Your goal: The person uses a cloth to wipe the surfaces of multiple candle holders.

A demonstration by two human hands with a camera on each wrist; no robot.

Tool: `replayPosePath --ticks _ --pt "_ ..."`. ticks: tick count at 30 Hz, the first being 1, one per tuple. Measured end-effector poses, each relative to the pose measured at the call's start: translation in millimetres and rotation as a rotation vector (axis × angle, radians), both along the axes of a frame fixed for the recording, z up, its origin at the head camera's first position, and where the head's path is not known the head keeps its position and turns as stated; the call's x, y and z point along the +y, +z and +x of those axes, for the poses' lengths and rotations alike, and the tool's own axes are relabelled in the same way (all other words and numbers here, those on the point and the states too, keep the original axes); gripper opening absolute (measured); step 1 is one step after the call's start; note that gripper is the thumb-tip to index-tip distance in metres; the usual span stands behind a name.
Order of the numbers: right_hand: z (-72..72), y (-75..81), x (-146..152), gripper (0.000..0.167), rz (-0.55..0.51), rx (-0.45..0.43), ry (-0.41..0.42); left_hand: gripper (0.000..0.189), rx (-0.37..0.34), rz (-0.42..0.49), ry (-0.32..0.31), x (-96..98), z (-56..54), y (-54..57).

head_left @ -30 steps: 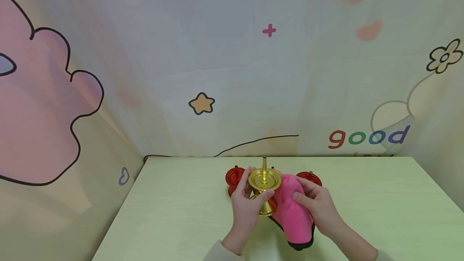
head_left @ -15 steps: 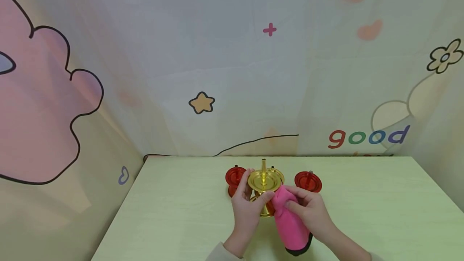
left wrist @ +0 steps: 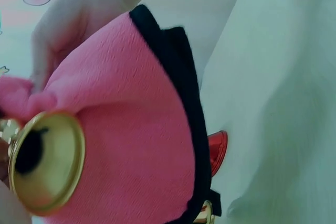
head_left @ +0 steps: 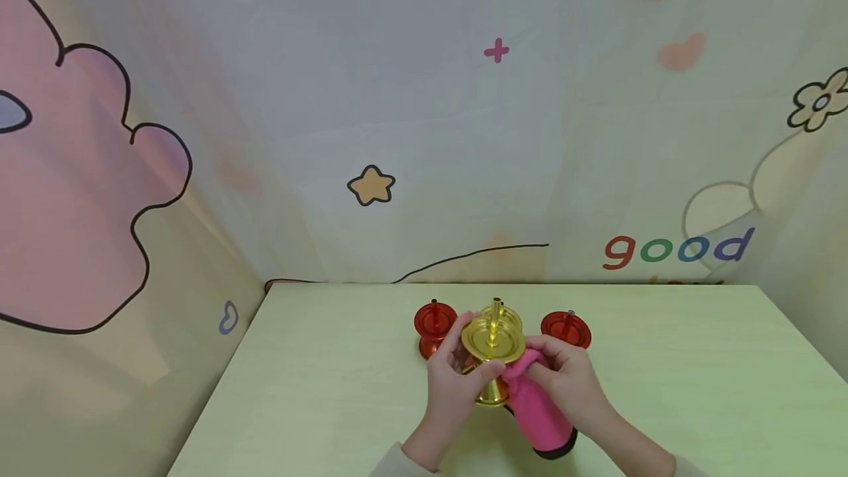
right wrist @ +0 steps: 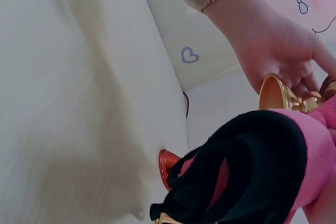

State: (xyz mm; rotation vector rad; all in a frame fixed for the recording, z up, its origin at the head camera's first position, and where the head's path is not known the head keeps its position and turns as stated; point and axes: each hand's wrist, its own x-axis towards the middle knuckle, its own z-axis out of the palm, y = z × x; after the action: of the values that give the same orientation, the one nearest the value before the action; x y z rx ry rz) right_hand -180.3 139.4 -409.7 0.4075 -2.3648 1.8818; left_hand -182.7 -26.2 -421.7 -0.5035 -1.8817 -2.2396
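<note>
My left hand (head_left: 447, 385) grips a shiny gold candlestick (head_left: 489, 344) by its stem, raised above the table and upright, with a round dish and a thin tube on top. My right hand (head_left: 575, 381) pinches a pink cloth (head_left: 539, 418) with black edging against the right side of that dish. The lower part of the cloth hangs down beside the base. In the left wrist view, the hollow flared base (left wrist: 55, 163) lies in front of the pink fabric. From the right wrist view, the cloth's black edge (right wrist: 278, 145) droops in folds, and the left hand (right wrist: 278, 51) is behind it.
On the pale table (head_left: 318, 389), a red candlestick (head_left: 435, 322) stands behind to the left and another red one (head_left: 566, 328) to the right. A second gold candlestick (head_left: 513, 315) stands behind the held one, mostly hidden. A printed curtain (head_left: 430, 131) backs the table.
My right hand shifts the pink cloth from beside the candlestick to the edge of its dish, bunching the top. The held candlestick moves slightly right and down, tilting a little.
</note>
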Motion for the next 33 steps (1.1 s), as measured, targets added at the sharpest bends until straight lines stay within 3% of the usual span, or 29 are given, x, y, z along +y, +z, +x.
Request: replayPosePath --ticks 6,10,15,19,22,28,33 --pt "-3.2 3.9 11.6 0.022 -0.041 -0.006 0.103 0.073 -0.023 0.008 -0.326 -11.4 -0.9 4.4" --pt "-4.2 5.9 16.6 0.017 -0.070 0.008 0.160 0.063 -0.046 0.056 -0.422 -15.5 -3.1 5.9" --pt "-5.0 7.7 20.0 0.028 -0.144 0.037 0.262 0.058 -0.012 0.064 -0.506 -19.1 -5.9 5.4" --pt "-6.1 8.0 22.5 0.030 -0.159 0.044 0.283 0.064 -0.015 -0.091 -0.476 -23.1 -7.3 7.5" --pt "-6.3 6.8 24.3 0.028 -0.151 0.028 0.250 0.067 -0.060 -0.156 -0.396 -25.1 -7.7 8.5" --pt "-6.2 4.0 24.1 0.024 -0.142 0.000 0.168 0.050 -0.106 -0.096 -0.177 -20.3 -6.5 5.4" --pt "-6.0 4.5 19.1 0.020 -0.123 0.003 0.123 0.051 -0.112 -0.040 -0.165 -9.5 -1.5 3.2"
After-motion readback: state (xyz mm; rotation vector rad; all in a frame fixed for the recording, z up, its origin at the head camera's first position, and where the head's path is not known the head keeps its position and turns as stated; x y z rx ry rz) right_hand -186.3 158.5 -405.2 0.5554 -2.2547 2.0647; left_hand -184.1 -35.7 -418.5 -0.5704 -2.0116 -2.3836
